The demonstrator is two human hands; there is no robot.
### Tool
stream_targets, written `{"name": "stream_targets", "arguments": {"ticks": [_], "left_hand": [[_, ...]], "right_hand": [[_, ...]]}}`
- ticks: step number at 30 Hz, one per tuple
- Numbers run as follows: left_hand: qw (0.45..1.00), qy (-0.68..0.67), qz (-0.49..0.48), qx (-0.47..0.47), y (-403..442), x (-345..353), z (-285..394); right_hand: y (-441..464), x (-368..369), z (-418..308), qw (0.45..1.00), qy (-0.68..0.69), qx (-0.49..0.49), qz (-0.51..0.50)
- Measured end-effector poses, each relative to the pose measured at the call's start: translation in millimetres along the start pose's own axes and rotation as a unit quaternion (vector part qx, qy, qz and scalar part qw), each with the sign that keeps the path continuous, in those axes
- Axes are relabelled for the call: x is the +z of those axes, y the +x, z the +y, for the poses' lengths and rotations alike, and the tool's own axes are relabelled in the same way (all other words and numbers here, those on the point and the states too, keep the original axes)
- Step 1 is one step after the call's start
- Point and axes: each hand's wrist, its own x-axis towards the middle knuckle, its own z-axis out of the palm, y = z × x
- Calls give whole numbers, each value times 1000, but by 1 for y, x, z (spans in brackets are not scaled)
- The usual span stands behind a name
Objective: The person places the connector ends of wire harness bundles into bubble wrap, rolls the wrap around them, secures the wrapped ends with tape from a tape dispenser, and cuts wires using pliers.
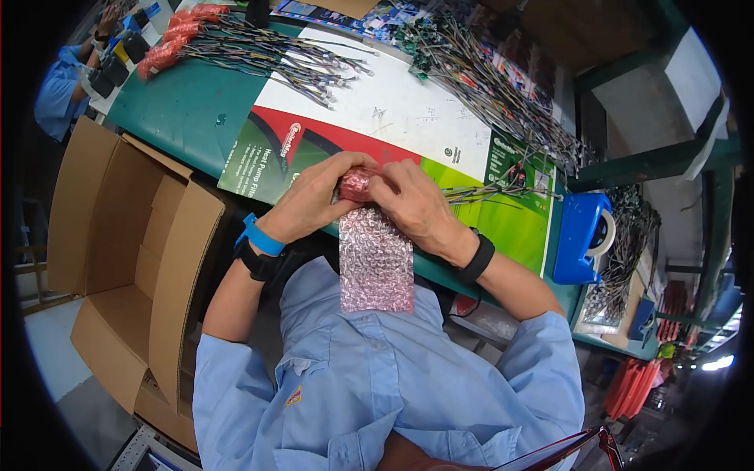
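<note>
Busy workshop all around in the head view, with a green tabletop (169, 129) slanting through it and, beyond the left edge, another person (59, 98) in blue. Lying flat on the tabletop, a printed sheet (424, 118) in white, red and green, stretching up to the near edge. And right at the middle of that near edge, into the action! Clutching a strip of pinkish bubble wrap (377, 263) with both hands, upper end rolled up tight and reddish, long free end hanging down in front of a blue shirt (365, 353). Left hand (310, 196): closed narrowly around the left side of the roll, thumb beneath, fingers over the top, blue wristband (263, 237) just behind. Right hand (420, 208): closed in too, bent fingers pressing on the right side of the roll, black band (477, 257) at the wrist. Poking out past the right hand, a few thin cables (491, 192) across the sheet toward the right edge; cannot tell whether caught in the roll, with the hand in the way. Over by the far left corner, cable bunches (275, 59) with red wrapping (181, 35) around one end. Along the far edge, a big loose heap of cables (487, 86). Near the right edge, a blue tape dispenser (577, 239). And off the near edge, to the left, an open cardboard box (102, 204), flaps spread.
</note>
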Motion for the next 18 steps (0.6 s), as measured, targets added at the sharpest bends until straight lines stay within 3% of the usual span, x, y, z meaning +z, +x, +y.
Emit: {"name": "stream_targets", "arguments": {"ticks": [9,13,18], "left_hand": [[1000,-4,8,-16,-14,-1,7],[995,23,37,93,-18,10,2],[992,48,89,79,-15,19,3]], "right_hand": [[-10,-3,-7,997,-13,-73,25],[-18,-32,-7,993,105,42,-19],[-9,-14,2,978,172,114,27]]}}
